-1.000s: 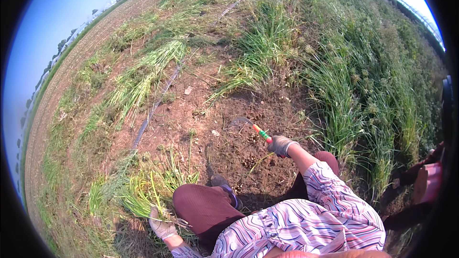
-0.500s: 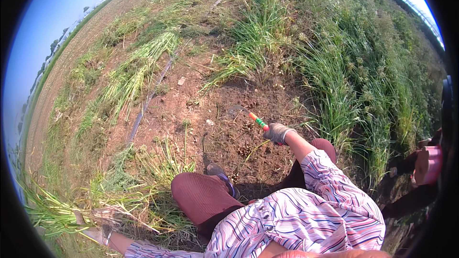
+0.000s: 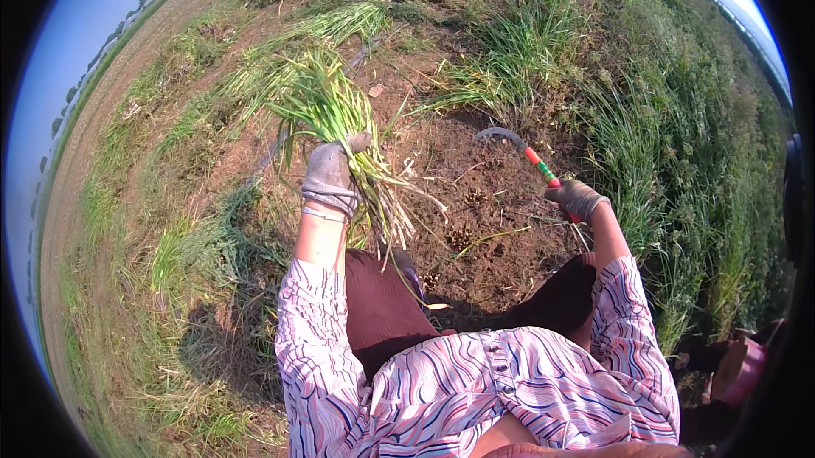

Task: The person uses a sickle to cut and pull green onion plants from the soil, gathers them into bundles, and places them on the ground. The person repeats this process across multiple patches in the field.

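My gloved left hand [image 3: 329, 176] is closed round a bundle of cut grass [image 3: 321, 100], lifted above the ground in front of my left knee. Its green blades fan out past the hand, and pale stem ends hang down toward my shoe. My gloved right hand [image 3: 577, 200] grips a sickle [image 3: 542, 166] by its red-orange and green handle. The curved dark blade points away and to the left, over the bare soil [image 3: 497, 203]. Whether the blade touches the soil, I cannot tell.
Uncut grass [image 3: 531, 50] stands tall ahead, with a thick strip [image 3: 679, 135] along the right. Cut grass [image 3: 340, 23] lies in a row at the far left, near a dark hose [image 3: 273, 148]. Part of another person [image 3: 739, 369] shows at the lower right.
My left hand has swung up from the lower left to the front, bringing the grass bundle along. The sickle, still in my right hand, appears farther right as the view has shifted.
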Motion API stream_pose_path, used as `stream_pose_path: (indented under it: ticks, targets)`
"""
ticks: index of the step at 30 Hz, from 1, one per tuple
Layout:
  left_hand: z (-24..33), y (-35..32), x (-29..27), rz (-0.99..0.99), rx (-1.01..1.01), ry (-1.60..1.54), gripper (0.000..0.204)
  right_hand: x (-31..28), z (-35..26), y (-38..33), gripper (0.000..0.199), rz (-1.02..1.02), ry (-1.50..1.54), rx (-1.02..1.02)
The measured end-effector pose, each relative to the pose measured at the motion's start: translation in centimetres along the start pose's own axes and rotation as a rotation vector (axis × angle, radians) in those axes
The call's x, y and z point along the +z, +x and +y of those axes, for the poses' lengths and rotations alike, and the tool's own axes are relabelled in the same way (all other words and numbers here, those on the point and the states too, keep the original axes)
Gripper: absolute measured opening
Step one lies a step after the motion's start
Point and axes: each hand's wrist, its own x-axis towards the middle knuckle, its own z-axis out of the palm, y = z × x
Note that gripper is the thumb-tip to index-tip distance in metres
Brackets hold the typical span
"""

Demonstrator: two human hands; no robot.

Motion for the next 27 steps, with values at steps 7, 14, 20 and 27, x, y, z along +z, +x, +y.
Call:
stream_pose_path:
  ticks: [7, 14, 20, 27]
  targets:
    - [-6.3, -0.5, 8.5, -0.578, -0.104, 0.089, 0.039, -0.5, 1.8, -0.8, 0.069, 0.395, -0.338, 0.11]
    - [-6.4, -1.0, 8.4, -0.679, -0.261, 0.189, 0.028, 4.7, -9.3, -3.4, 0.073, -0.11, 0.1, -0.42]
    - [-5.1, -3.1, 11.4, -0.672, -0.298, 0.14, 0.026, 18.3, -12.1, 6.2, 0.07, -0.002, 0.269, -1.099]
    - [-5.1, -2.3, 8.3, -0.591, -0.28, 0.053, 0.021, 20.3, -14.9, 2.9, 0.04, -0.064, 0.41, -0.844]
